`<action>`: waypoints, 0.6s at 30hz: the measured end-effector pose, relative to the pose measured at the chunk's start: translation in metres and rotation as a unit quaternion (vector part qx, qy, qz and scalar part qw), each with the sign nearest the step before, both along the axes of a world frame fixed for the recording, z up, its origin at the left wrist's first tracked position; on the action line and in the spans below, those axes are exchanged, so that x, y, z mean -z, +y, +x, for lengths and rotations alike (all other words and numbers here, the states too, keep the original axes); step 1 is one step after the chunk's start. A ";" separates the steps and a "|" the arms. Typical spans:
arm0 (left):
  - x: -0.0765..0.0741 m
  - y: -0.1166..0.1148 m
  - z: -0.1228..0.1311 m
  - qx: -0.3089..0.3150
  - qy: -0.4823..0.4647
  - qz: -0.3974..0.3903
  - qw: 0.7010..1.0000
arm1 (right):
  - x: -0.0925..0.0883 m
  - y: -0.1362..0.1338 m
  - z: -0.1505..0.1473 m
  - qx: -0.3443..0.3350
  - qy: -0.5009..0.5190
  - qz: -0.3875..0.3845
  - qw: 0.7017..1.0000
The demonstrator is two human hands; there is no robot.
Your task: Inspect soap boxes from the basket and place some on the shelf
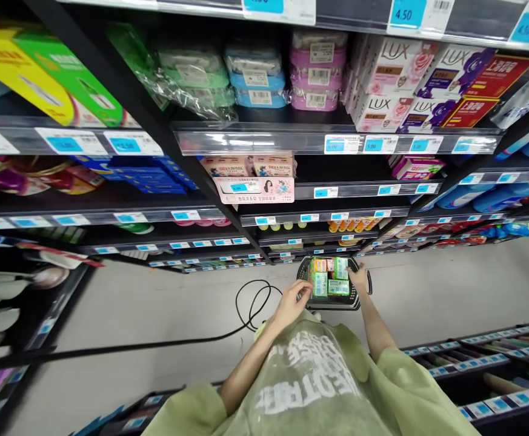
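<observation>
Both arms extend forward and down from green sleeves toward a dark shopping basket (332,301) that sits on the pale floor (155,309) in the aisle, at the foot of the shelving.

The left hand (294,301) reaches in over the basket's near-left edge, wrist bent, fingers curled down onto a green box (319,284) inside; whether the fingers are clamped on it or only resting cannot be told at this size. The right hand (359,277) lies on the basket's right rim, fingers closed against it beside the black handle (370,282).

The basket holds small boxes packed side by side: green ones in the near rows, orange and yellow ones at the far end. The green box under the left hand lies flat, its long axis running away from the person toward the shelves.

A black cable (250,303) loops on the floor just left of the basket. The shelves (264,136) above carry soap boxes, wipes packs and blue price tags.
</observation>
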State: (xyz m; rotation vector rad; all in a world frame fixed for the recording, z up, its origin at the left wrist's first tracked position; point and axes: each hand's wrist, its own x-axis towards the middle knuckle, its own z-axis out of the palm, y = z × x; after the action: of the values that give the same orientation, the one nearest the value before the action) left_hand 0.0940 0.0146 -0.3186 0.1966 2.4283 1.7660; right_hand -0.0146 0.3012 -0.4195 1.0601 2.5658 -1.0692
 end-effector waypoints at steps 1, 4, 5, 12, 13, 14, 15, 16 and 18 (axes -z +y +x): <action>-0.001 0.000 0.002 0.001 -0.001 -0.002 1.000 | 0.008 -0.001 0.001 0.003 -0.009 -0.004 1.000; -0.002 -0.001 0.009 0.005 -0.012 -0.009 1.000 | 0.030 -0.003 -0.003 0.021 -0.036 -0.019 0.999; -0.002 -0.001 0.011 0.006 -0.018 -0.011 1.000 | 0.037 -0.005 -0.005 0.026 -0.041 -0.020 0.999; 0.014 -0.013 0.034 -0.032 -0.062 -0.020 0.997 | 0.079 -0.025 -0.025 0.039 -0.045 0.008 0.998; 0.018 -0.016 0.037 -0.035 -0.069 -0.021 0.997 | 0.083 -0.028 -0.029 0.039 -0.050 0.012 0.998; 0.022 -0.018 0.039 -0.036 -0.075 -0.022 0.996 | 0.086 -0.031 -0.032 0.038 -0.056 0.016 0.998; 0.026 -0.021 0.042 -0.036 -0.080 -0.024 0.996 | 0.089 -0.033 -0.035 0.039 -0.063 0.019 0.997; 0.029 -0.023 0.043 -0.035 -0.084 -0.025 0.995 | 0.091 -0.035 -0.038 0.040 -0.070 0.022 0.996; 0.035 -0.028 0.043 -0.033 -0.090 -0.027 0.995 | 0.092 -0.040 -0.042 0.042 -0.082 0.024 0.995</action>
State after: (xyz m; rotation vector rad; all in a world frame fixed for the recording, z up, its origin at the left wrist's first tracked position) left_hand 0.1370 -0.0135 -0.3532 -0.0463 2.3756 1.6617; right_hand -0.0567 0.2617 -0.5118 1.2238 2.4473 -0.9026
